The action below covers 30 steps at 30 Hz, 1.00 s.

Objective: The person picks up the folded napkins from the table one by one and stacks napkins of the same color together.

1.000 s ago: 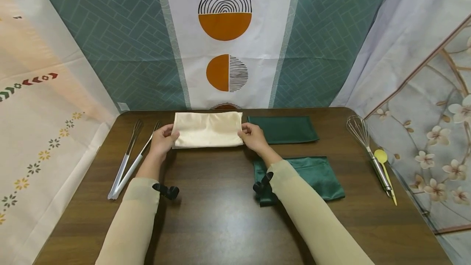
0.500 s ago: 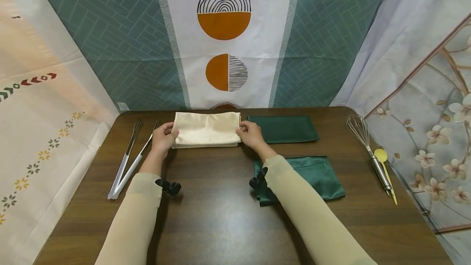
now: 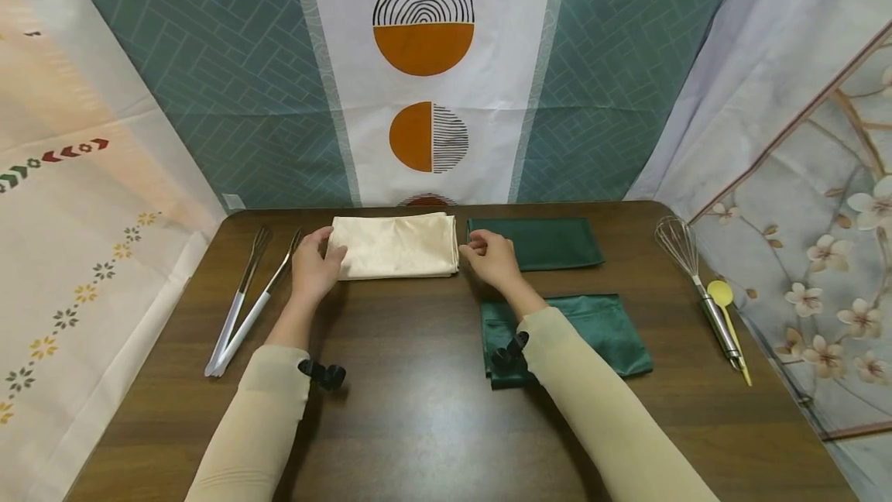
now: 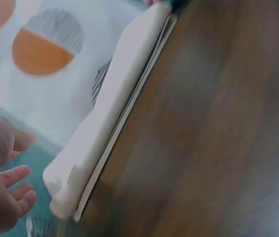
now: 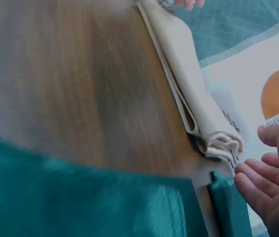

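Observation:
A cream folded cloth lies flat near the back edge of the table, its layers showing along the side in the right wrist view. My left hand is beside its left end with fingers loosely spread; in the left wrist view, a gap separates the fingers from the cloth. Past the right end is my right hand, fingers relaxed and holding nothing, partly over a dark green folded cloth. A second green cloth lies nearer, partly hidden under the right forearm.
On the left of the wooden table lie metal tongs, spread in a V. A whisk and a yellow spoon lie along the right edge. A patterned curtain hangs behind the table.
Both hands have let go of the cream cloth's ends. The right hand has drawn off to the right, and the cloth's top layer now lies down on the rest.

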Tool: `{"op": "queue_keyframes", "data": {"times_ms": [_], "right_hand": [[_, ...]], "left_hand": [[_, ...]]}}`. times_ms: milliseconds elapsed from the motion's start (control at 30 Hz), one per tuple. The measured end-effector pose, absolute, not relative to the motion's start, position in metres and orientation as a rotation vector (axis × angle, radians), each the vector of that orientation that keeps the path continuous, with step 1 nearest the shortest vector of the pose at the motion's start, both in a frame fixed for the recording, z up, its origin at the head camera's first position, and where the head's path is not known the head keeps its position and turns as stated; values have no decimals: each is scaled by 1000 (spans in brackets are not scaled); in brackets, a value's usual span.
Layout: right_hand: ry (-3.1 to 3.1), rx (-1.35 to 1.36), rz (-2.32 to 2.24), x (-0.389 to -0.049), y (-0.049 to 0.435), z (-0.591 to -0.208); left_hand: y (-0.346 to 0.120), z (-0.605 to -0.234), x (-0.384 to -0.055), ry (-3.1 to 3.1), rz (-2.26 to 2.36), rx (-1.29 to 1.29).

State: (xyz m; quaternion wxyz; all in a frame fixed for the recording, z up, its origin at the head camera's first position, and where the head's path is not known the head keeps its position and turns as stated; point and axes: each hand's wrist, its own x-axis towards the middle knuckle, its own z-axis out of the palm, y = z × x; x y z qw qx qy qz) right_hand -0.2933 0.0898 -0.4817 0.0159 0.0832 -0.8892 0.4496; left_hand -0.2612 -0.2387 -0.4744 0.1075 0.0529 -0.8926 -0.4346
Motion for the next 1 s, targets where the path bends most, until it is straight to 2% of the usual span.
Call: {"op": "queue_keyframes", "data": {"times_ms": [533,1000], "right_hand": [[-2783,228,1425,-243,144,-485],[-2729,156,1442,-216,191,-487]], "left_hand": [[-141,-496,-206,-2586,-1497,-239],[-93,-511,-182,-2659,-1583,-364]]}}
